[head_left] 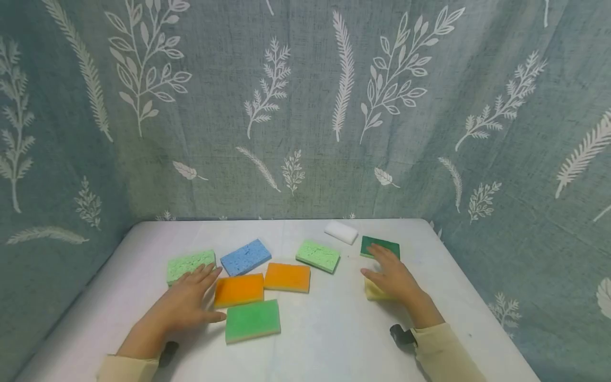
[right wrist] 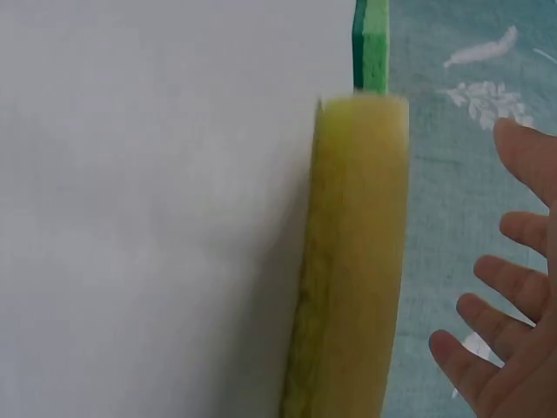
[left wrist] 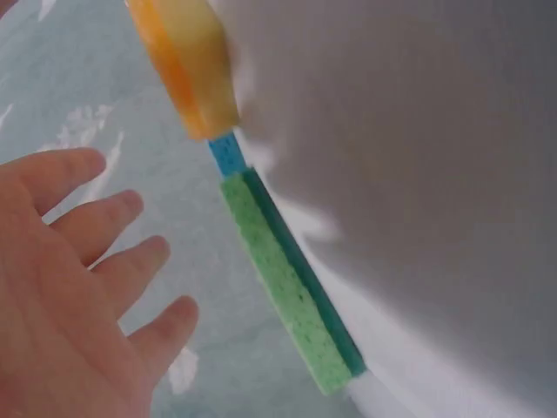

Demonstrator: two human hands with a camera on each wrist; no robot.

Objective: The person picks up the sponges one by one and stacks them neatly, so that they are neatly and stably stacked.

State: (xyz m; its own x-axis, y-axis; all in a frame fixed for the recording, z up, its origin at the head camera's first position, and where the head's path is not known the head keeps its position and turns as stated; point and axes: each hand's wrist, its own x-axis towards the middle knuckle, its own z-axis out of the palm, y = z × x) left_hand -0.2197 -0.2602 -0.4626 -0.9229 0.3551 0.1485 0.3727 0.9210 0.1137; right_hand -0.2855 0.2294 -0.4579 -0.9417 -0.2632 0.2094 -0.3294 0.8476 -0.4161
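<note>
My left hand [head_left: 183, 307] is held with fingers spread, holding nothing. Beneath and beyond its fingertips lies a light green sponge [head_left: 190, 262], partly covered from the head view. To its right are an orange sponge [head_left: 239, 291] and, near the thumb, a brighter green sponge [head_left: 253, 320]. The right hand [head_left: 395, 278], also with spread fingers, hovers over a yellow sponge [head_left: 375, 292] that it partly hides. Past its fingertips lies a dark green sponge [head_left: 374, 244]. In the right wrist view, the fingers stay apart from the yellow sponge [right wrist: 361, 252].
Mid-table lie a blue sponge [head_left: 245, 258], a second orange sponge [head_left: 287, 277] touching the first, and another light green sponge [head_left: 318, 255]. A white sponge-like block [head_left: 341, 232] is near the back edge. Leaf-patterned curtains [head_left: 305, 106] enclose the white table [head_left: 329, 329].
</note>
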